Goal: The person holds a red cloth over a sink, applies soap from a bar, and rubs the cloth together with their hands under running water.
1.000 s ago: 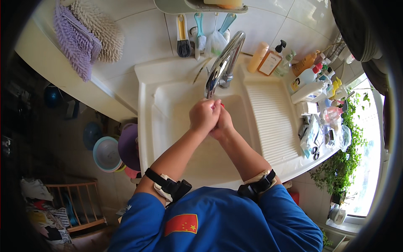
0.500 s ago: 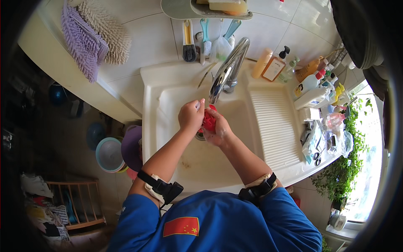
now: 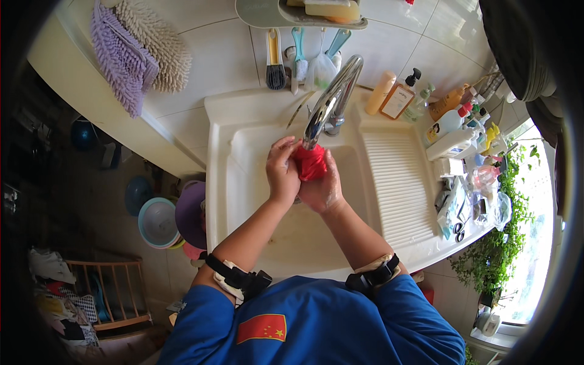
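A crumpled red cloth point(image 3: 312, 164) is bunched between my hands, right under the spout of the chrome faucet point(image 3: 331, 103). My left hand point(image 3: 282, 170) holds its left side, the fingers bent and touching its upper edge. Cupped around the right and lower side is my right hand point(image 3: 325, 191), wet, with a little foam on it. Both hands are over the basin of the cream sink point(image 3: 249, 207). The drain lies mostly hidden behind my hands.
A ribbed washboard slope point(image 3: 398, 182) forms the sink's right side. Several bottles point(image 3: 398, 97) line the back right rim, near scissors point(image 3: 458, 231). Brushes point(image 3: 275, 64) hang on the tiled wall below a soap rack point(image 3: 298, 18). Basins point(image 3: 159, 222) stand on the floor at left.
My hands have come up slightly and opened out around the red cloth. More of the cloth shows now, and it sits directly beneath the spout.
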Demonstrator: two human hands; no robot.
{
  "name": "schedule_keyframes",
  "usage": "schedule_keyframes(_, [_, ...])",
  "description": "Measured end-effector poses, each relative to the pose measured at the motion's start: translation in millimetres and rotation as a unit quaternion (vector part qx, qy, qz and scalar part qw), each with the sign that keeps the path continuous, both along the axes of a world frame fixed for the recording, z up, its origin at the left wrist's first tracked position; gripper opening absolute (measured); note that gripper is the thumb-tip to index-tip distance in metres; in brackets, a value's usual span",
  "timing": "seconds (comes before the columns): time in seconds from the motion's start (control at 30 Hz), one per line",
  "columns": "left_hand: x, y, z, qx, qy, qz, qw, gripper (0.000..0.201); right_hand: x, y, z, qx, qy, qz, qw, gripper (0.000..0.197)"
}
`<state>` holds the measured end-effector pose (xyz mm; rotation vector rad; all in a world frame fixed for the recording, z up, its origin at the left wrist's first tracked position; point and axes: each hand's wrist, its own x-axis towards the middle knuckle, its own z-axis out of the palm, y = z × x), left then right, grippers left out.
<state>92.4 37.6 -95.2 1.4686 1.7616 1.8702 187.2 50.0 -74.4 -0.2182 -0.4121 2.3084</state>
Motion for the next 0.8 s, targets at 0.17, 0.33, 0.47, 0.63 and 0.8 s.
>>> schedule_keyframes(0.17, [30, -16, 7, -0.047, -0.024, -0.075, 0.996, 0.035, -11, -1, -21, -0.051, -0.05, -0.04, 0.997, 0.042])
schedule_keyframes(0.33, [45, -34, -2, -0.003, 0.158, -0.144, 0.977, 0.043, -3, 17, -59, -0.06, 0.049, -0.014, 0.997, 0.036])
schedule_keyframes(0.47, [-9, 12, -6, -0.115, 0.208, -0.042, 0.97, 0.04, -6, -5, -27, -0.112, -0.104, 0.009, 0.988, 0.032])
schedule_keyframes(0.63, [24, -20, -3, -0.005, 0.19, -0.116, 0.975, 0.047, -9, -5, -44, -0.036, -0.035, -0.06, 0.997, 0.035])
schedule_keyframes(0.8, [8, 1, 2, -0.125, 0.194, -0.114, 0.966, 0.046, -3, 6, -56, -0.008, 0.029, 0.057, 0.998, 0.036])
